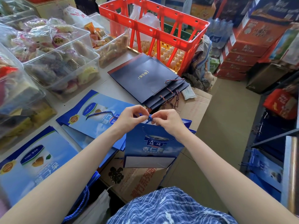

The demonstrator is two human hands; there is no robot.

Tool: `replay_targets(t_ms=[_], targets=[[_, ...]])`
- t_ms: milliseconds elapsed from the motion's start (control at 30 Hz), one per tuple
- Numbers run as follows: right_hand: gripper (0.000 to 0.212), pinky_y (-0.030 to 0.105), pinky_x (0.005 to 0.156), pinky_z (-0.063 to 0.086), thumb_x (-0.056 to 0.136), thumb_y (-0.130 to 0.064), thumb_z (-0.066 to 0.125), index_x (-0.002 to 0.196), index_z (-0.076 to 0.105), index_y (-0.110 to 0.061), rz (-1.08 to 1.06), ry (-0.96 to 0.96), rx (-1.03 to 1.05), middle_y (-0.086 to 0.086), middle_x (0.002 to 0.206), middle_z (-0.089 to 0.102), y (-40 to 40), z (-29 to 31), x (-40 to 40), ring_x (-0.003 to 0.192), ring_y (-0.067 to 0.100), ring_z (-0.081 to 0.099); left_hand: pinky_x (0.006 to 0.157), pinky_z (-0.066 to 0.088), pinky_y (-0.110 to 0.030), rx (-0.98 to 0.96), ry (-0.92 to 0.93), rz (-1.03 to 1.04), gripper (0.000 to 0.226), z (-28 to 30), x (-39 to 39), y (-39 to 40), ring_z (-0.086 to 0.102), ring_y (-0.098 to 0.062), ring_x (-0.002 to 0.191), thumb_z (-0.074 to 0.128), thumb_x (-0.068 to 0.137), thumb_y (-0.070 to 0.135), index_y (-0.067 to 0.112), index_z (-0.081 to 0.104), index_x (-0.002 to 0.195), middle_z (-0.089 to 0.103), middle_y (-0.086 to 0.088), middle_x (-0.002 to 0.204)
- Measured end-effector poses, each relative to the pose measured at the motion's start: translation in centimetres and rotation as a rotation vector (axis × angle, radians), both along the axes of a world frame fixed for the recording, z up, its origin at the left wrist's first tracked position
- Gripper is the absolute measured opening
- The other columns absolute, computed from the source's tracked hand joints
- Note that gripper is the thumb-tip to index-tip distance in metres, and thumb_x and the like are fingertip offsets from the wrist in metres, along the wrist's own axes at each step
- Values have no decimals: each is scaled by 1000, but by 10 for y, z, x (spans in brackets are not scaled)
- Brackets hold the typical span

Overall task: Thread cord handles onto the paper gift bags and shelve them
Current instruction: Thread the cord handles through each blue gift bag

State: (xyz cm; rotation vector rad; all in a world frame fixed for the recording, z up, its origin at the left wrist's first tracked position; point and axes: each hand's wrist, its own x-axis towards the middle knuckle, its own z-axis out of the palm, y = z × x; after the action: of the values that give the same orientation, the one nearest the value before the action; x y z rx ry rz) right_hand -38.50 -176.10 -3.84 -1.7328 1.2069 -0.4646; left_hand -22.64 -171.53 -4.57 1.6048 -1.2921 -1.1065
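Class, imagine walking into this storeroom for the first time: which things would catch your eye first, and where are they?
Probably the two hands, left hand and right hand, meeting at centre, pinching a knotted blue cord at the top edge of a blue gift bag. Behind them, at top centre, stands a bright red crate with eggs beneath it. Dark navy bags lie flat between.

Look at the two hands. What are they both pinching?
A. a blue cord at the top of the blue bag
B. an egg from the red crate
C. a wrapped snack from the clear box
A: the left hand and right hand pinch the blue cord at the top edge of the blue bag.
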Motion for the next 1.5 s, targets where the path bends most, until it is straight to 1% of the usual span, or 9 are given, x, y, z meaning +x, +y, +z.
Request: replay_targets(t_ms=[167,300,500,667,833,1033,1267,1333,1500], targets=[[14,25,73,53,88,-6,60,90,72,-13,-33,-10,82,4,81,70,-5,-1,2,72,10,59,77,52,-25,-119,-179,-47,13,-9,3,8,63,-14,78,69,80,8,19,70,87,69,-3,84],[12,16,66,51,89,-8,62,95,72,-10,-32,-32,85,3,82,69,-5,0,6,69,7,60,76,52,-18,-188,-255,74,10,-13,-6,12,63,-8,74,74,78,15,15,69,87,67,3,78],[28,18,75,51,84,-13,69,111,65,-19,173,20,43,1,95,68,-7,4,5,77,5,61,69,48,-11,-161,-162,149,11,-16,-5,12,61,4,67,71,80,15,17,62,86,66,8,75],[13,22,70,52,79,-16,74,91,69,-17,97,11,-75,4,87,68,-2,-1,12,74,12,63,68,45,-13,-94,-119,126,22,-12,2,12,59,0,63,69,83,20,18,51,97,71,6,79],[13,16,70,49,79,-11,73,92,69,-10,39,-6,-58,1,85,67,-4,-4,11,72,7,60,76,45,-16,-62,-152,9,6,-11,9,12,61,-9,81,67,84,13,18,68,88,66,0,90],[14,5,61,42,77,-9,72,90,68,-7,42,0,-123,-1,80,64,-2,0,16,66,-1,54,67,35,-3,-95,-326,-7,14,-12,0,8,53,-10,82,70,82,19,8,75,89,53,3,89],[10,18,70,48,80,-11,70,89,67,-11,-38,-16,-58,1,85,66,-5,-1,13,75,7,59,84,42,-22,-164,-386,-69,15,-13,5,9,54,-12,94,70,81,18,10,74,93,53,4,96],[8,23,72,48,81,-12,69,88,67,-13,-7,19,-44,3,86,66,-10,0,11,76,12,59,85,39,-19,-203,-450,-105,16,-17,9,13,56,-13,96,70,81,15,9,73,96,53,5,100],[8,25,66,54,83,-12,68,91,67,-9,-7,25,-14,4,85,66,-8,-1,8,63,12,59,77,49,-38,-263,-584,-153,9,-22,21,17,62,-24,82,71,81,13,4,71,82,60,1,99]])
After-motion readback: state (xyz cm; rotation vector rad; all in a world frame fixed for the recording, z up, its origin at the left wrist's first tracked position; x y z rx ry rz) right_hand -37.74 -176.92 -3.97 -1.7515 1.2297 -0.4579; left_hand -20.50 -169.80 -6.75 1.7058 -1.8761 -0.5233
